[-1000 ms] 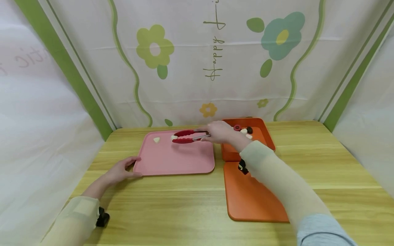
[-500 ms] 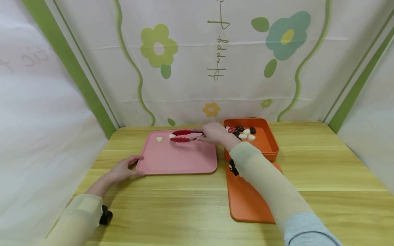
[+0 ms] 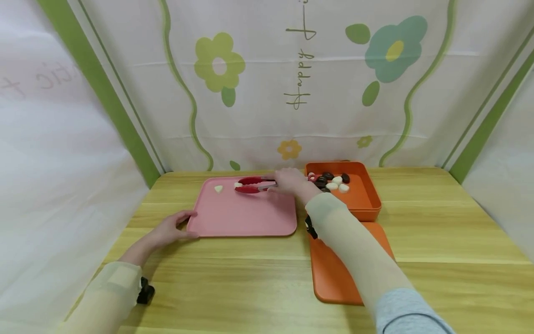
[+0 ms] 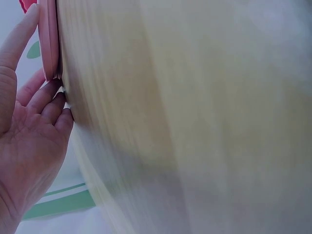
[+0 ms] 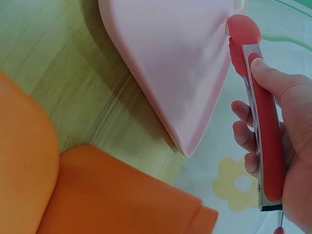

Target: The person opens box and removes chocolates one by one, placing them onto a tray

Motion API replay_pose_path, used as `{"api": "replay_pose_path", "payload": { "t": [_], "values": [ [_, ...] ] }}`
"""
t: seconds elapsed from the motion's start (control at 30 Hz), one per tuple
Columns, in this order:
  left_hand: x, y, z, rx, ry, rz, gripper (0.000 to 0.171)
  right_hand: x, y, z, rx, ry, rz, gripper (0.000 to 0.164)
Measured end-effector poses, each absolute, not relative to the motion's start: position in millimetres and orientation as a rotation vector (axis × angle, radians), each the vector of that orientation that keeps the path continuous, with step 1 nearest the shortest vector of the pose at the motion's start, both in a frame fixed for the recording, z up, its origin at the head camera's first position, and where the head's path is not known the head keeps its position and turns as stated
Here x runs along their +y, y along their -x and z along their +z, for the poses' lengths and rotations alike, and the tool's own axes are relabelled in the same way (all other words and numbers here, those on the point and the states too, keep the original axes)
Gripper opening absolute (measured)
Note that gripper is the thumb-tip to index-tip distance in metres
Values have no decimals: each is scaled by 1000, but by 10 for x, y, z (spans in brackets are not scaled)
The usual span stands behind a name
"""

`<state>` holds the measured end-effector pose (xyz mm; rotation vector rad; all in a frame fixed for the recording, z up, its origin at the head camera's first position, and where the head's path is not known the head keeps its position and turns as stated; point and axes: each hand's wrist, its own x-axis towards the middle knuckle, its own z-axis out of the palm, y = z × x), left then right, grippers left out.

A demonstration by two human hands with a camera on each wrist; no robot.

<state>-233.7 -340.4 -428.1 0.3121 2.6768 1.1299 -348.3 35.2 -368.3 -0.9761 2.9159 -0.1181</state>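
My left hand holds the pink tray at its near left corner; in the left wrist view its fingers lie against the tray's edge. My right hand grips red-and-silver tongs over the tray's far side, thumb on the handle in the right wrist view. At the tongs' tips is a small white piece; whether they squeeze it I cannot tell. Another white piece lies on the tray to its left. The tongs' tips stand a little apart.
An orange box with several dark pieces and white pieces stands right of the tray, behind my right arm. A flat orange lid lies in front of it. Printed cloth hangs behind the wooden table.
The tongs and the white piece at their tips have moved left over the tray, then slightly back right. My left hand stays at the tray's corner. The head view has shifted slightly.
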Motion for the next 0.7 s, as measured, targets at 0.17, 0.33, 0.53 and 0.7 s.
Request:
{"api": "replay_pose_path", "payload": {
  "t": [0.17,0.33,0.53,0.7],
  "values": [
    [-3376,2345,-4275,2673,-327,1130,76,364,3467,-3697,2907,939,-139,50],
    [-3366,2343,-4281,2669,-340,1142,75,379,3464,-3685,2898,912,-133,53],
    [-3374,2318,-4278,2680,-340,1156,73,436,3447,-3581,2912,952,-150,56],
    [-3379,2311,-4272,2693,-342,1140,73,542,3375,-3414,2904,1008,-156,60]
  ]
}}
